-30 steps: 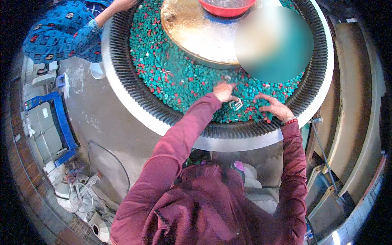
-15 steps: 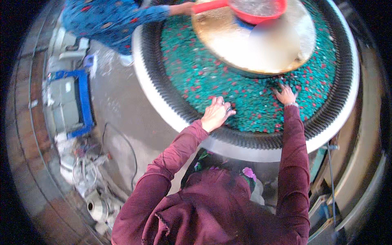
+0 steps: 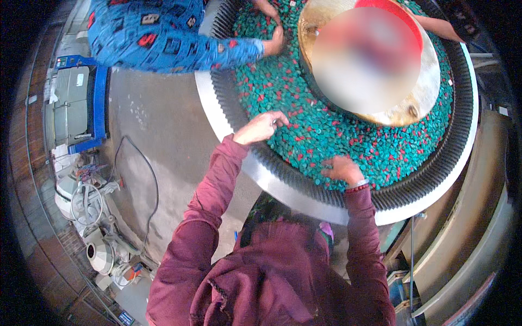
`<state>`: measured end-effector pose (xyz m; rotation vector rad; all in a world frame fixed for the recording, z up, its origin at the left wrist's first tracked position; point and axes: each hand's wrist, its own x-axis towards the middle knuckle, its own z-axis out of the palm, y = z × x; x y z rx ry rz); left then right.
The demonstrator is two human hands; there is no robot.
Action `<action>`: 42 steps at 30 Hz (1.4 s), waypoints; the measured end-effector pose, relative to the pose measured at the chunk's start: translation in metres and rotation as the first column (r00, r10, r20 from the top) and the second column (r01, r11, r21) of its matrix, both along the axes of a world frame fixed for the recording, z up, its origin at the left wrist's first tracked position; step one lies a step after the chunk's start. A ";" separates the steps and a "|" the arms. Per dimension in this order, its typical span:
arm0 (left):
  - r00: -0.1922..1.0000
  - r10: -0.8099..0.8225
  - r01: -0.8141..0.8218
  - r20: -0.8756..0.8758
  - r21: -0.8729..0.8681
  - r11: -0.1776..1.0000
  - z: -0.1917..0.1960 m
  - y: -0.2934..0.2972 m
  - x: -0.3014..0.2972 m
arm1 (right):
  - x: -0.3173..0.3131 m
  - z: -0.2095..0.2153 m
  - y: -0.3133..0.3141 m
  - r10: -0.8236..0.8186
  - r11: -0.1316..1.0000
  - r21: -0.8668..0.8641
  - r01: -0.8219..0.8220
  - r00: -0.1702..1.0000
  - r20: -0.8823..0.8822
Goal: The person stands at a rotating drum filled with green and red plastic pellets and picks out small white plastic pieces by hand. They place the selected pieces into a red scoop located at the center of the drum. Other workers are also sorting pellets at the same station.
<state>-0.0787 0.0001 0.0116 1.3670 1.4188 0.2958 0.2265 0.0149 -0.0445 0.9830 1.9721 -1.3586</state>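
Small green pieces mixed with red ones (image 3: 304, 136) lie in a thick layer in a large round bowl (image 3: 215, 117) with a pale metal rim and a dark ribbed wall. Over the left part of the layer is my left hand (image 3: 260, 128), its fingers curled together near the ribbed wall; what they hold, if anything, is too small to make out. My right hand (image 3: 345, 169) rests low over the pieces at the near side, fingers apart and pointing left, with a red bead bracelet at the wrist. Its fingertips touch the pieces.
A round stained centre top (image 3: 424, 100) carries a red sieve (image 3: 410, 22), partly blurred. At the far left, a co-worker in a blue patterned sleeve (image 3: 217, 52) reaches into the bowl; another arm (image 3: 437, 27) enters at far right. A grey-blue machine (image 3: 73, 103) and a cable (image 3: 156, 187) are left.
My right hand has moved left and nearer to me; my left hand has shifted left. The co-worker's hand has left the red sieve's handle, and both their hands are at the pieces.
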 end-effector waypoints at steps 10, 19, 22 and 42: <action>0.974 0.219 -0.225 0.053 0.176 0.958 0.007 -0.025 0.050 | -0.147 -0.124 0.078 -0.581 0.630 0.640 0.440 0.814 0.012; 0.996 -0.003 -0.003 0.092 0.059 0.998 0.061 -0.070 0.044 | -0.112 -0.254 0.110 -0.304 0.949 0.175 0.261 0.905 0.296; 0.998 0.041 -0.044 0.038 0.065 0.997 0.061 -0.082 0.027 | -0.113 -0.257 0.111 -0.221 0.975 0.103 0.198 0.909 0.354; 0.892 0.434 -0.434 0.130 -0.025 0.900 0.059 -0.106 0.052 | 0.009 -0.254 0.054 0.161 0.972 0.082 -0.219 0.883 0.442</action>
